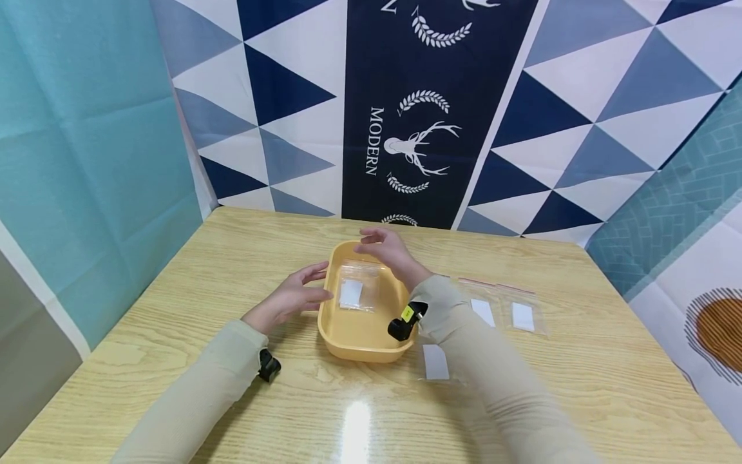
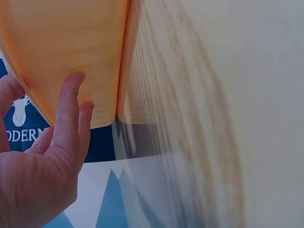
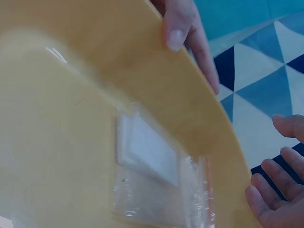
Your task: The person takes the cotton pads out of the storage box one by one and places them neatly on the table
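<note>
A yellow plastic basin [image 1: 359, 353] stands on the wooden table. At its left side is my left hand [image 1: 292, 298], the thumb over the rim and the fingers against the outer wall; this hand [image 2: 52, 156] holds the rim lightly. Over the far rim is my right hand [image 1: 391, 251], fingers loosely bent and apart, nothing between them. In the right wrist view, the right hand [image 3: 280, 190] appears beside the basin's rim. Inside the basin lies a clear zip bag [image 1: 368, 287] holding white cards or papers [image 3: 149, 149].
To the right of the basin, partly behind my right forearm, several more clear zip bags with white contents lie on the table [image 1: 580, 361], among them one bag [image 1: 523, 316] farthest right and another bag [image 1: 436, 362] near the basin's front. A patterned curtain [image 1: 295, 96] hangs behind the table.
</note>
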`<state>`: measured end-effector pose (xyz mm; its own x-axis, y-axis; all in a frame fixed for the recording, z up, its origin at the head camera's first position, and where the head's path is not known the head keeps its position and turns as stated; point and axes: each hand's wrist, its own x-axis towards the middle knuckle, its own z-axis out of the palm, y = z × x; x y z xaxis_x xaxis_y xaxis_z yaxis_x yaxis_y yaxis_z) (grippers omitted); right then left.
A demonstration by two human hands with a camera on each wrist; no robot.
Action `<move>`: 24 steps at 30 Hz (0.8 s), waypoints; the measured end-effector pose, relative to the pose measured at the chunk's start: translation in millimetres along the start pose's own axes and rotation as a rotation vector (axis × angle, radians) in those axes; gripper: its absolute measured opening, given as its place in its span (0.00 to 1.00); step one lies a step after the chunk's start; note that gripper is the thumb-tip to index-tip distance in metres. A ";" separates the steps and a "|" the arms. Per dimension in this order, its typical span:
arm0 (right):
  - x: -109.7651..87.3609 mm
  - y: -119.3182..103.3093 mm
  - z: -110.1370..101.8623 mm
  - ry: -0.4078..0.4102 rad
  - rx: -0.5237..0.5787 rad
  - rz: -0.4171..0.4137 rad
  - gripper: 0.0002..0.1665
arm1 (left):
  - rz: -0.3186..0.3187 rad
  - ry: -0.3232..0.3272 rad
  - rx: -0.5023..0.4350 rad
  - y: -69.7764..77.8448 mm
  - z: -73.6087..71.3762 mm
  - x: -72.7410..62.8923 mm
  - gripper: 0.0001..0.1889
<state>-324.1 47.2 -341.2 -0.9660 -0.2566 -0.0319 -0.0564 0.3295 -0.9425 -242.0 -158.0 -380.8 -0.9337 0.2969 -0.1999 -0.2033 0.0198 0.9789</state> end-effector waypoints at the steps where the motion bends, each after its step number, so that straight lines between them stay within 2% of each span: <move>1: 1.3 1.7 1.5 0.000 -0.003 0.011 0.28 | 0.001 0.000 -0.004 0.0 0.0 0.1 0.39; 5: 2.1 7.4 6.5 -0.023 -0.022 0.045 0.26 | 0.004 -0.006 -0.022 -0.4 -0.3 0.8 0.40; 10: -2.6 10.1 11.7 -0.089 -0.084 0.063 0.29 | 0.006 -0.011 -0.028 -0.2 -0.8 1.0 0.40; 17: -5.4 13.3 15.6 -0.138 -0.156 0.027 0.30 | 0.002 -0.006 -0.019 0.6 -0.8 1.5 0.39; 24: -7.3 15.1 14.4 -0.250 -0.275 0.031 0.37 | 0.001 0.000 -0.026 -0.7 -1.8 0.6 0.40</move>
<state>-314.2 41.0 -360.1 -0.8787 -0.4453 -0.1718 -0.1263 0.5640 -0.8160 -243.0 -159.6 -381.6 -0.9339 0.2973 -0.1986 -0.2097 -0.0056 0.9778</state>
